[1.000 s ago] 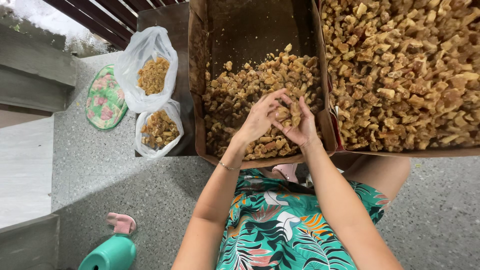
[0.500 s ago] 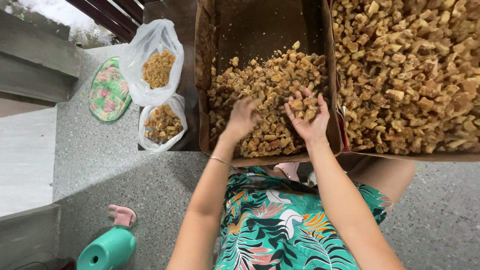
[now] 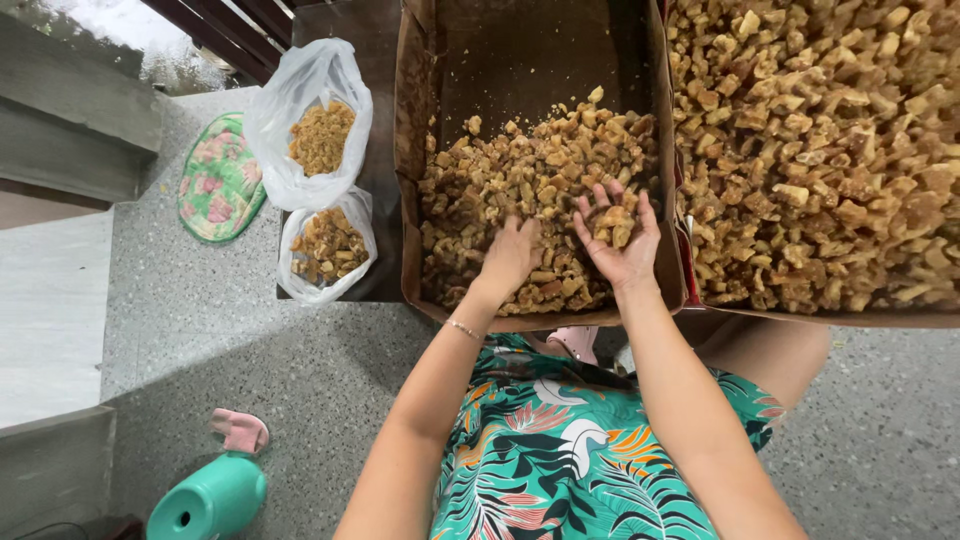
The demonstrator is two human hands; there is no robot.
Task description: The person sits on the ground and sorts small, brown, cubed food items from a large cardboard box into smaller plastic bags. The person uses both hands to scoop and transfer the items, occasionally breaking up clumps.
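Note:
A cardboard box [image 3: 412, 180] in front of me holds a heap of small brown chunks [image 3: 520, 170]. My left hand [image 3: 508, 258] lies palm down on the chunks near the box's front edge, fingers curled into the pile. Palm up beside it, my right hand [image 3: 618, 238] is cupped around several chunks. A thin bracelet circles my left wrist.
A second box [image 3: 800, 310], full of the same chunks, stands to the right. Two clear plastic bags [image 3: 300, 120] of chunks sit at the left on the dark surface. A floral mat [image 3: 215, 185], a pink slipper [image 3: 240, 430] and a teal container [image 3: 205, 500] lie on the speckled floor.
My hands were together above the pile a second ago. They have parted: the left dropped onto the chunks, the right turned palm up with chunks in it.

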